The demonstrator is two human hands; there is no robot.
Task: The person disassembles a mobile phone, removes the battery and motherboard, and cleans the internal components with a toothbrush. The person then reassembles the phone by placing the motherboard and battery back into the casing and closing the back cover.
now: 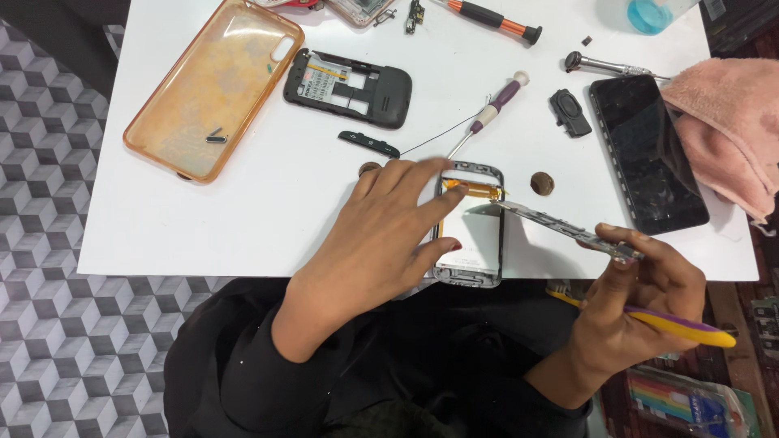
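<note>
2 hands busy: my left hand (pixel 381 235) pins the phone frame (pixel 471 231), right hand (pixel 641 296) grips tweezers (pixel 552 223) and a yellow tool (pixel 682 326), prying next needs a gentle lift.

A small phone-repair workbench: the white tabletop (pixel 243 219) carries precision screwdrivers (pixel 492 110), a gutted black phone housing (pixel 349 88), an orange phone case (pixel 213 88), a dark smartphone (pixel 647 154) and loose small parts, above patterned floor tiles (pixel 49 324).
</note>
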